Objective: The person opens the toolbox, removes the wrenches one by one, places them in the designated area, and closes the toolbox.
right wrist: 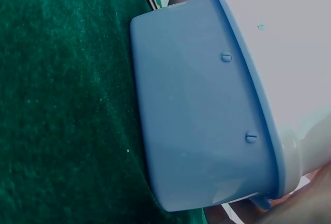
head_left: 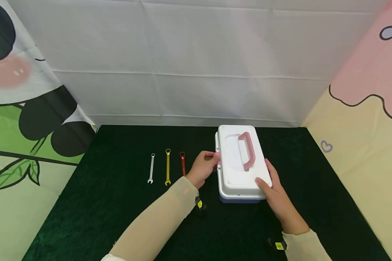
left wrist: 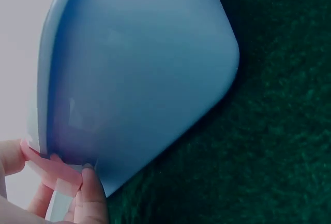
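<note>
A small box (head_left: pixel 238 163) with a white lid, a pink handle (head_left: pixel 247 150) and a blue base (left wrist: pixel 134 74) sits on the dark green cloth (head_left: pixel 117 203). My left hand (head_left: pixel 205 167) is at the box's left side, its fingers pinching the pink latch (left wrist: pixel 54 169). My right hand (head_left: pixel 274 190) holds the lid's near right corner, thumb on top. The blue base (right wrist: pixel 196 110) fills the right wrist view. Left of the box lie three wrenches in a row: white (head_left: pixel 151 168), yellow (head_left: pixel 167 166) and red (head_left: pixel 182 163).
White cloth (head_left: pixel 189 61) hangs behind the table, and printed cloths stand at the left (head_left: pixel 23 119) and right (head_left: pixel 366 119).
</note>
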{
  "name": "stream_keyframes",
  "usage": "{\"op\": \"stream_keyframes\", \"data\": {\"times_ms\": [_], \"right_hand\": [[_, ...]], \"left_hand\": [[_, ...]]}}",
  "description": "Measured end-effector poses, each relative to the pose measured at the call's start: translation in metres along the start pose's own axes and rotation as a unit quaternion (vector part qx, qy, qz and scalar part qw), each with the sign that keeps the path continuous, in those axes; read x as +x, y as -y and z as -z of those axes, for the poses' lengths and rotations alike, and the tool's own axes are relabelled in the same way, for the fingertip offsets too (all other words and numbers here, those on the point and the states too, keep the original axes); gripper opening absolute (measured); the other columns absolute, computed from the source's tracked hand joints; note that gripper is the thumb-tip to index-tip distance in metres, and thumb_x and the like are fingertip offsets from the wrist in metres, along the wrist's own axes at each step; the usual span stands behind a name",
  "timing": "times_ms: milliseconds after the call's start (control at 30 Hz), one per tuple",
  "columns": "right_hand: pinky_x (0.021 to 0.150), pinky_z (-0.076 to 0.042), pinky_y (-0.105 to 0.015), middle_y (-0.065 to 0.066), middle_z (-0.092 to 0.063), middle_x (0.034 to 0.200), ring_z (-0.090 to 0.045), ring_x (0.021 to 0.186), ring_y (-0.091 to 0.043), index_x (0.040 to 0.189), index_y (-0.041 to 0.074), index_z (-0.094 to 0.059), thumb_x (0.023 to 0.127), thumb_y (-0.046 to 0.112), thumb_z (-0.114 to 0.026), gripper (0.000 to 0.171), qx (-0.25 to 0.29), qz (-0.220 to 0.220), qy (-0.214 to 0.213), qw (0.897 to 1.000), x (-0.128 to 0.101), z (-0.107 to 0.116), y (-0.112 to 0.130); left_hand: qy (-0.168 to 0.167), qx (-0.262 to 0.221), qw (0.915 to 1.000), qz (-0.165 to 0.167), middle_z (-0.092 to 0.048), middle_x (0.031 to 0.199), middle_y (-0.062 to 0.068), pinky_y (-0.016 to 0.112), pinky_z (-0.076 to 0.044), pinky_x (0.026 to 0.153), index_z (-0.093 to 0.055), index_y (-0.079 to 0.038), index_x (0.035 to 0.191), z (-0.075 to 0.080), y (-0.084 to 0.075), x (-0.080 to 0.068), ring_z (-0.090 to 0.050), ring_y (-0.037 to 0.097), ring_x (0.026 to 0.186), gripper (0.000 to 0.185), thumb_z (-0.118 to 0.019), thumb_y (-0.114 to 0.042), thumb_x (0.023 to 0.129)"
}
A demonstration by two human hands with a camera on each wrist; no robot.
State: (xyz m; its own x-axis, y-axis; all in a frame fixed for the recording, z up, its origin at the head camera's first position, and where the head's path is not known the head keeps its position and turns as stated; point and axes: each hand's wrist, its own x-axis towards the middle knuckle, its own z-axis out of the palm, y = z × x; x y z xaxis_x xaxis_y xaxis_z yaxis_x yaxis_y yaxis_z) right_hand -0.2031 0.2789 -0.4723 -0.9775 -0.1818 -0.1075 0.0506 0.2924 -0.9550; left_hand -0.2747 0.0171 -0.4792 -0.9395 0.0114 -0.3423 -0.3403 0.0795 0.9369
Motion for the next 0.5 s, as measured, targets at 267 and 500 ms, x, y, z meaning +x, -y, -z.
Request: {"op": "stream_keyframes", "data": {"times_ms": [267,500], "right_hand": [[0.114,-0.007,-0.076,-0.011,0.005,0.172,-0.001,0.154,-0.043,0.166,0.025,0.003,0.107,0.038,-0.054,0.083,0.004,0.013,-0.002,1.000,0.0017,0.0003,-0.0024],[0.114,-0.007,-0.076,-0.012,0.005,0.172,-0.001,0.154,-0.043,0.166,0.027,0.003,0.107,0.039,-0.054,0.083,0.006,0.007,-0.003,1.000,-0.0003,-0.0005,-0.0008]], "left_hand": [[-0.015,0.017,0.9996,-0.018,-0.063,0.115,0.007,0.039,-0.055,0.096,-0.057,-0.014,0.130,-0.0030,-0.0020,-0.0021,-0.065,0.021,0.101,0.037,-0.064,-0.038,0.103],[-0.041,0.048,0.9976,-0.028,-0.066,0.105,0.007,0.036,-0.057,0.089,-0.060,-0.009,0.129,-0.0068,-0.0052,-0.0034,-0.066,0.020,0.094,0.034,-0.063,-0.032,0.104]]}}
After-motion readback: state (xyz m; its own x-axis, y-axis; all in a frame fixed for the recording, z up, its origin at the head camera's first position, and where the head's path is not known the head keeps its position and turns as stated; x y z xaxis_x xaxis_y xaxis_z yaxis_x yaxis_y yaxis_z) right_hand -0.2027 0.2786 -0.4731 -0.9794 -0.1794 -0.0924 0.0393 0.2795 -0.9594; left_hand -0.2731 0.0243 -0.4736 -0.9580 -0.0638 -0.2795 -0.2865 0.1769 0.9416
